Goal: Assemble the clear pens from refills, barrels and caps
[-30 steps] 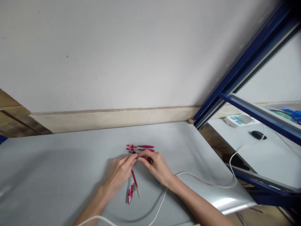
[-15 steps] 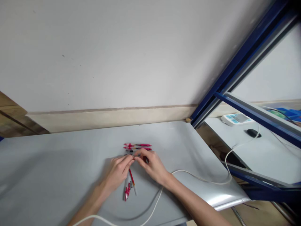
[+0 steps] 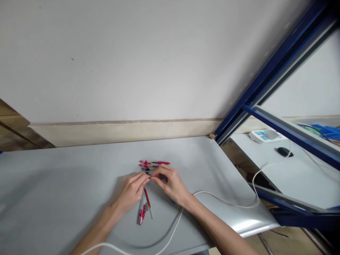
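Note:
My left hand (image 3: 132, 189) and my right hand (image 3: 171, 184) meet over the table, fingertips pinched together. A small reddish bit shows between them; the fingers cover most of it, so its kind cannot be made out. Just behind lie a red pen (image 3: 162, 163) and other red and black pens, partly hidden by my right hand. Below my fingers, a red ink refill (image 3: 147, 199) lies slanted on the table. Beside it is a clear pen barrel (image 3: 141, 214) with red parts. Something blue peeks out under my right hand.
The grey table (image 3: 66, 184) runs along a pale wall. A white cable (image 3: 174, 230) crosses its front and passes under my right forearm. At the right, beyond a blue metal frame (image 3: 261, 74), a second table holds a black mouse (image 3: 284, 152) and a white device (image 3: 265, 135).
Both hands stay pinched together in nearly the same place. The whole view has shifted slightly. A blue bit now shows beneath my right hand.

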A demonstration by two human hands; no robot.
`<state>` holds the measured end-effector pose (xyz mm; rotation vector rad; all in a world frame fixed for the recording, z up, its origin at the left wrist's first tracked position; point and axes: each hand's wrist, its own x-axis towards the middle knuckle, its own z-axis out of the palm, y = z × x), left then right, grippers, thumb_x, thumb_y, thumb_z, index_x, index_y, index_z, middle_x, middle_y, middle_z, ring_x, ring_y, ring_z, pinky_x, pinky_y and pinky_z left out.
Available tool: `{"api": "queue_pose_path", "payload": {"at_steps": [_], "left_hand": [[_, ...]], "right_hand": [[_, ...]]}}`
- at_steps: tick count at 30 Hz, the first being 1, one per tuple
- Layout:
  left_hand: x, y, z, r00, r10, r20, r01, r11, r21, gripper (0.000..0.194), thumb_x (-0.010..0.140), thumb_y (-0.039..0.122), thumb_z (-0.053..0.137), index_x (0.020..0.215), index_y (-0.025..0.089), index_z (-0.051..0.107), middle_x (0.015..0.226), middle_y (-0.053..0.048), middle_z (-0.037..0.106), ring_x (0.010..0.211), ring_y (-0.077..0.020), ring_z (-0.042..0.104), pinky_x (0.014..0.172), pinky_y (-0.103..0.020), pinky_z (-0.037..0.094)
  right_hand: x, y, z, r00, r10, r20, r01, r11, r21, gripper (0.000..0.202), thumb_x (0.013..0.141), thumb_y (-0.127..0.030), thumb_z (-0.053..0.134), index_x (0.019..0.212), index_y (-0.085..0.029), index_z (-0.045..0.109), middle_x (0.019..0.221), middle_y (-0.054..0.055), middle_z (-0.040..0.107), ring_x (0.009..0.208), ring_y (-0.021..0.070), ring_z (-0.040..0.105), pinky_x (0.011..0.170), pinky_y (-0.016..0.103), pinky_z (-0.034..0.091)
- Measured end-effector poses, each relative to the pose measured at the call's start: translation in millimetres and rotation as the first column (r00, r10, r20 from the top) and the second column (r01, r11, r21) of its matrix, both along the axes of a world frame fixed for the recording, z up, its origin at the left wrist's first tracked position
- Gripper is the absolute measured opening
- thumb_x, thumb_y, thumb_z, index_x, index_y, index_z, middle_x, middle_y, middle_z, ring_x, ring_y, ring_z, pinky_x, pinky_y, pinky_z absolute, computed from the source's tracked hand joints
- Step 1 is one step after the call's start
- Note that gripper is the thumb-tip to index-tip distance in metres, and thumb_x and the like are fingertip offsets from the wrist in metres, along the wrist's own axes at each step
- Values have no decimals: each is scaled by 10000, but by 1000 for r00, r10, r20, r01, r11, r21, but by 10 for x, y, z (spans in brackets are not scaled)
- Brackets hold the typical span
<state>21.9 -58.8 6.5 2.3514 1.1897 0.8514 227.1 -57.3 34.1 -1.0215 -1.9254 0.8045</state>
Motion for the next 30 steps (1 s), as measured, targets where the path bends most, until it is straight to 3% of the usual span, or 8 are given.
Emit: {"api": "queue_pose_path", "payload": {"at_steps": [6, 9, 11, 16, 19, 24, 30], "left_hand": [[-64, 28, -9, 996, 80, -29, -80, 997, -4, 235, 1035, 260, 428, 939, 221, 639, 817, -13, 715, 700, -154, 660, 665, -254, 447], [-91, 62, -23, 995, 100, 11, -100, 995, -11, 224, 1032, 249, 430, 1108, 236, 640, 896, -7, 752, 730, -152, 699, 676, -243, 471], [-104, 87, -30, 992, 103, 66, -103, 995, -5, 267, 1027, 231, 428, 1220, 244, 611, 1014, -16, 763, 830, -155, 726, 733, -235, 496], [-139, 128, 14, 980, 172, 97, -173, 985, -6, 254, 1041, 288, 407, 1147, 227, 629, 1020, -24, 752, 830, -162, 706, 753, -248, 492], [-160, 134, 64, 979, 189, 78, -189, 982, -9, 267, 1048, 313, 382, 1129, 222, 620, 982, -23, 743, 810, -167, 690, 730, -255, 477], [-162, 117, 96, 984, 177, 32, -177, 984, -2, 282, 1055, 329, 361, 1124, 230, 616, 950, -16, 740, 788, -169, 689, 716, -256, 465], [-108, 72, 90, 990, 139, -29, -138, 990, 11, 275, 1056, 331, 362, 1117, 235, 613, 885, -11, 732, 752, -164, 687, 692, -245, 457]], "right_hand": [[29, 45, -24, 998, -59, -11, 59, 998, -2, 126, 977, -252, 587, 988, -189, 695, 900, 57, 695, 786, 177, 605, 746, 296, 471], [46, 55, -23, 998, -64, 0, 64, 998, 3, 146, 982, -240, 557, 985, -186, 692, 893, 56, 694, 779, 173, 610, 752, 293, 474], [48, 43, -17, 998, 3, 55, -5, 1000, 23, 138, 973, -216, 562, 965, -192, 698, 876, 46, 686, 779, 172, 610, 760, 292, 473], [-1, -43, -19, 918, 280, 281, -306, 950, 54, 13, 895, -216, 707, 897, -208, 716, 862, 26, 665, 848, 185, 595, 829, 303, 455], [-44, -90, -34, 850, 371, 374, -413, 910, 37, 189, 815, -341, 814, 902, -201, 720, 844, 19, 644, 858, 189, 572, 845, 306, 441], [-87, -122, -43, 825, 361, 434, -425, 904, 55, 390, 713, -479, 861, 925, -191, 707, 846, 20, 633, 860, 202, 546, 792, 297, 430], [-101, -119, -94, 812, 324, 485, -411, 908, 81, 282, 741, -362, 869, 897, -191, 707, 852, 25, 626, 862, 208, 539, 833, 320, 420]]}}
